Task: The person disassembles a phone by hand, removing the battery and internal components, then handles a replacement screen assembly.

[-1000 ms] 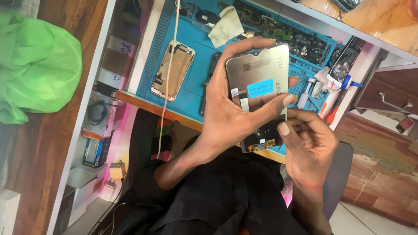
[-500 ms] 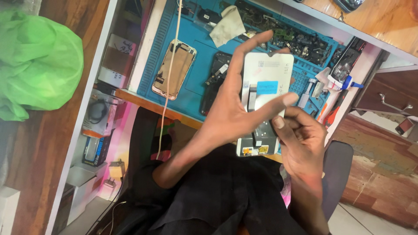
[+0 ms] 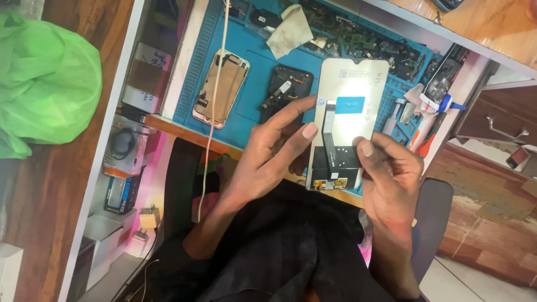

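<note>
Both hands hold a pale phone screen panel (image 3: 348, 112), back side up, blue label near its middle. Left hand (image 3: 268, 156) at its 9 o'clock edge, fingers spread; right hand (image 3: 391, 179) at 5 o'clock, thumb on the black flex strip (image 3: 331, 146). Blue work mat (image 3: 251, 72) beneath. Gold phone frame (image 3: 221, 88) at panel's 9 o'clock; dark phone body (image 3: 285, 89) between them.

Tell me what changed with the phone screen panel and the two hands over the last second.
The screen panel tipped from a slant to nearly upright in the view, its pale back with the blue sticker facing the camera. The left hand slid off its face to the left edge. The right hand kept pinching the lower right corner. The opened phone, the dark phone frame and the blue mat stayed put.
</note>
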